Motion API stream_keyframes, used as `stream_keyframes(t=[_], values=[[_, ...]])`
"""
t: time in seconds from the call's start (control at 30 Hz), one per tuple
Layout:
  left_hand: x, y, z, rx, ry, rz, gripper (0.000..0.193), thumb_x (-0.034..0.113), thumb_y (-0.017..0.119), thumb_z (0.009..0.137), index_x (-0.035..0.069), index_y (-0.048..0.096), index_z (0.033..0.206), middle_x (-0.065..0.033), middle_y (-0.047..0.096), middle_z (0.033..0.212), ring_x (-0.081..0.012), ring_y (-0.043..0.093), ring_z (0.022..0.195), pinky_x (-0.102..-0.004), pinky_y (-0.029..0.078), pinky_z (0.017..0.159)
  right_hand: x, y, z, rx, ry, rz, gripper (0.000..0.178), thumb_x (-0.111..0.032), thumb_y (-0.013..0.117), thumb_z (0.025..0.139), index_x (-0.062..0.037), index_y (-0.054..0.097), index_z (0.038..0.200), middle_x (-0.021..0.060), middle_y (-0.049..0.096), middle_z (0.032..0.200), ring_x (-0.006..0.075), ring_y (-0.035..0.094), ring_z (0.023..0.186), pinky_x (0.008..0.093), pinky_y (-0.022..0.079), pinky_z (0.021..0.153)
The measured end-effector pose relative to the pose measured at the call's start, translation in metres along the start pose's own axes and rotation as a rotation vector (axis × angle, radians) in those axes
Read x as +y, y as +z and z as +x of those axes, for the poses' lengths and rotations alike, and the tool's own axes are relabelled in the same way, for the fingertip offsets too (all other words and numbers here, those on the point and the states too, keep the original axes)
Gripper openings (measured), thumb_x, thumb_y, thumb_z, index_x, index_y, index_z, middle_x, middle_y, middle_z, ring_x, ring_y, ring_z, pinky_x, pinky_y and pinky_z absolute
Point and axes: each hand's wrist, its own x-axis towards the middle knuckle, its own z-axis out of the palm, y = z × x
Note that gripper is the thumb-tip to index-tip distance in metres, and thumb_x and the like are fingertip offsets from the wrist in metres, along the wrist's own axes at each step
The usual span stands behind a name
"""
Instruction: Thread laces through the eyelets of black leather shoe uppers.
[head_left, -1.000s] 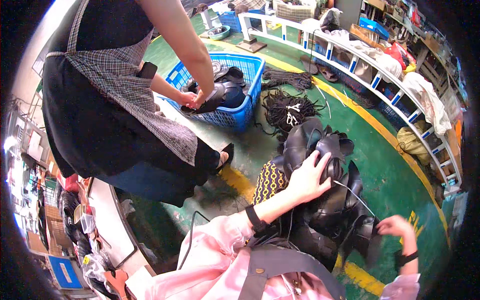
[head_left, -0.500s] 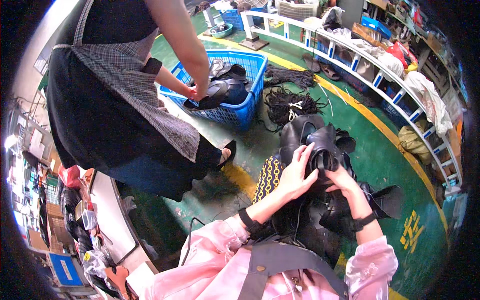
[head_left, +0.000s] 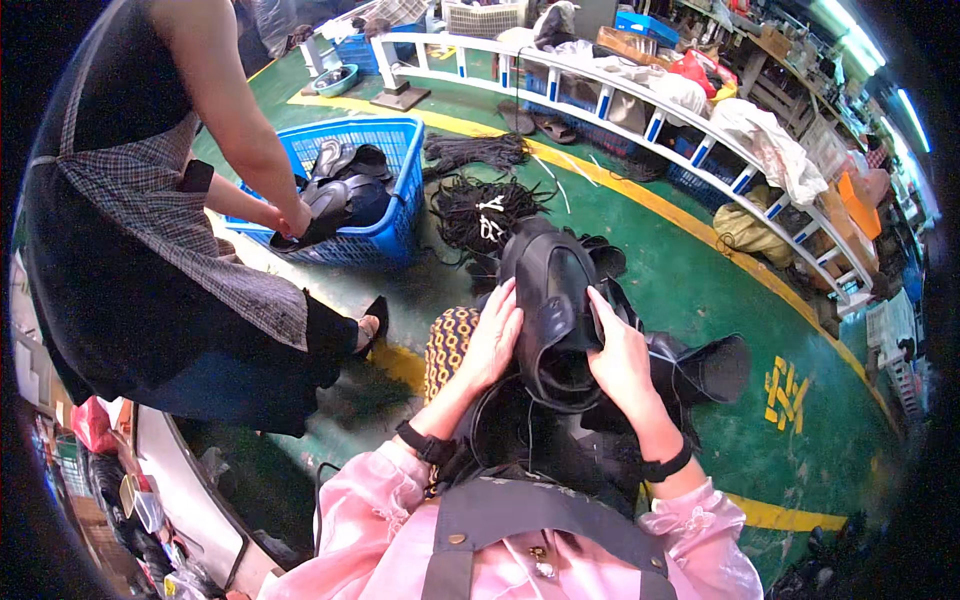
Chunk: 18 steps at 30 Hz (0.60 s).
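Note:
A black leather shoe upper [head_left: 548,285] is held up before me, its rounded toe pointing away and its dark opening toward me. My left hand [head_left: 494,338] presses along its left side, fingers together. On the opposite side, my right hand [head_left: 620,352] grips the edge near the opening. More black shoe uppers [head_left: 712,368] lie in a pile under and around it, some across my lap. A cloth with a yellow chain pattern [head_left: 450,345] shows beside my left hand.
At left a co-worker in a checked apron [head_left: 240,285] reaches into a blue basket [head_left: 400,200] of black shoe parts. Bundles of black laces [head_left: 480,215] lie on the green floor. A white rail [head_left: 640,85] curves behind, with sacks and boxes along it.
My hands have parted to the two sides of the shoe upper, which is now turned with its opening toward me. The view has swung to the right.

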Motion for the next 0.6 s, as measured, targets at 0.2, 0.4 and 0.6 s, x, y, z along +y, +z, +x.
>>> stream_keyframes(t=[0.2, 0.4, 0.6], values=[[-0.047, 0.038, -0.034, -0.014, -0.038, -0.259, 0.055, 0.024, 0.038, 0.097, 0.001, 0.024, 0.145, -0.0191, 0.017, 0.153, -0.0316, 0.011, 0.144, -0.0374, 0.009, 0.117, -0.015, 0.02, -0.027, 0.059, -0.053, -0.019, 0.075, 0.008, 0.055, 0.063, -0.0103, 0.047, 0.135, 0.0176, 0.057, 0.124, 0.035, 0.06, 0.105, 0.0418, 0.05, 0.086], [-0.094, 0.005, -0.08, -0.12, -0.487, -0.716, 0.046, 0.021, 0.034, 0.102, 0.0, 0.032, 0.143, -0.0081, 0.042, 0.141, -0.0161, 0.036, 0.13, -0.0291, 0.026, 0.11, 0.013, 0.085, -0.045, 0.02, 0.009, -0.053, 0.085, 0.007, 0.055, 0.063, -0.0085, 0.033, 0.143, 0.0152, 0.057, 0.125, 0.0358, 0.062, 0.098, 0.0418, 0.052, 0.08], [-0.011, -0.051, -0.104, 0.082, -0.702, -0.656, 0.042, 0.025, 0.044, 0.1, 0.003, 0.046, 0.135, -0.0075, 0.057, 0.124, -0.0152, 0.052, 0.113, -0.0281, 0.038, 0.1, 0.009, 0.085, -0.037, 0.076, 0.028, 0.181, 0.075, 0.019, 0.042, 0.062, -0.0059, 0.05, 0.132, 0.0155, 0.059, 0.124, 0.0267, 0.059, 0.114, 0.0342, 0.047, 0.094]])
